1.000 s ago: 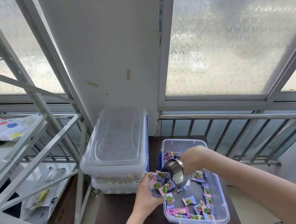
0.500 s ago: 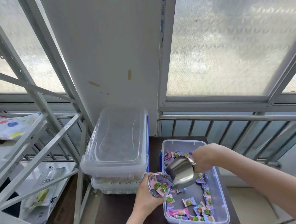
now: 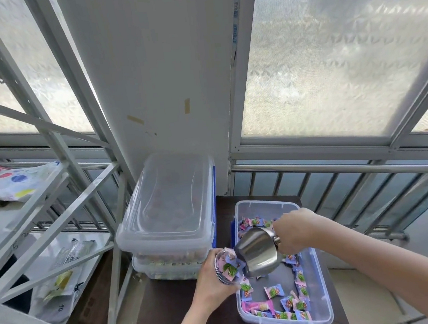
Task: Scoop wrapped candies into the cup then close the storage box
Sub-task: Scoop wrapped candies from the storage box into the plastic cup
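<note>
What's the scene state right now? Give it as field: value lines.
left hand: holds clear cup, tilted toward the scoop
right hand: holds metal scoop by its handle, mouth at the cup rim
cup contents: wrapped candies visible inside
storage box: open, no lid on it, candies scattered over the bottom
stacked boxes: two, lidded, left of the open box
table: dark wood

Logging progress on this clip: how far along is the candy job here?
Partly done: the clear cup in the left hand already holds candies. In hand: the right hand tips the metal scoop at its mouth. Left: the storage box is open, with loose candies; no lid on it.
</note>
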Tool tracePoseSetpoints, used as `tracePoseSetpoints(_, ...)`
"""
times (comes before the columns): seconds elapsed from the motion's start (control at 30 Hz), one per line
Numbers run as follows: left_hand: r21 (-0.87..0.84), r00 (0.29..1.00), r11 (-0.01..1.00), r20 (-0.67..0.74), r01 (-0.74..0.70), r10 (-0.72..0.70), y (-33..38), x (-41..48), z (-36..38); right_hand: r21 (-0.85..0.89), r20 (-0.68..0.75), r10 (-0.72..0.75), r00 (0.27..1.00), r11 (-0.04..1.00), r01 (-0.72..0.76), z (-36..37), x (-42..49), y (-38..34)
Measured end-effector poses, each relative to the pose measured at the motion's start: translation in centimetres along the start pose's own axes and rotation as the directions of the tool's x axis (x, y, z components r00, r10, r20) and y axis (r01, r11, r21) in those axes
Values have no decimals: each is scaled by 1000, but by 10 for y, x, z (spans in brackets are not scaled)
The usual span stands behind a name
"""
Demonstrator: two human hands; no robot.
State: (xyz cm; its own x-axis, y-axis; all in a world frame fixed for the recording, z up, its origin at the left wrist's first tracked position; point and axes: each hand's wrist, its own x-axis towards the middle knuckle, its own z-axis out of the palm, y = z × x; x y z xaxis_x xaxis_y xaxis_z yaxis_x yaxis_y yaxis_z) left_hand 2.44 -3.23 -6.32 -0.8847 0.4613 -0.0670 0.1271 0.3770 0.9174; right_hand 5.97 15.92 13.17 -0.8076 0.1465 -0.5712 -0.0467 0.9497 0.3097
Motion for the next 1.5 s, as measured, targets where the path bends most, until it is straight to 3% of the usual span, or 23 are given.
tracePoseSetpoints(0.37, 36, 1000, 999, -9, 17, -17, -3, 2, 1, -160, -87, -60, 994, 986, 46, 3, 10, -21)
tracePoseSetpoints(0.53, 31, 1000, 999, 3, 17, -17, -3, 1, 0, -119, -97, -15, 995, 993, 3, 1, 8, -12)
tracePoseSetpoints(0.73, 24, 1000, 1000, -14, 2, -1, -10, 0, 2, 10, -77, 61, 995, 998, -61, 3, 2, 13)
tracePoseSetpoints(0.9, 50, 999, 999, -50, -14, 17, -21, -6, 1, 309, 19, 100, 995, 946, -101, 37, 6, 42)
tracePoseSetpoints(1.0, 54, 998, 998, -58, 7, -4, -25, -9, -3, 553, 94, 88, 992, 823, -126, 79, 14, 50)
tracePoseSetpoints(1.17, 33, 994, 997, -90, 66, -62, -35, -14, -12, 875, 272, 111, 956, 386, -294, 160, 30, 34)
tracePoseSetpoints(1.3, 0, 990, 994, -87, 108, -107, -51, -18, -15, 925, 369, 143, 918, 33, -377, 207, 46, 7)
tracePoseSetpoints(1.5, 26, 999, 999, -42, 31, -30, -44, -14, -11, 895, 412, 155, 898, -253, -367, 234, 83, -24)
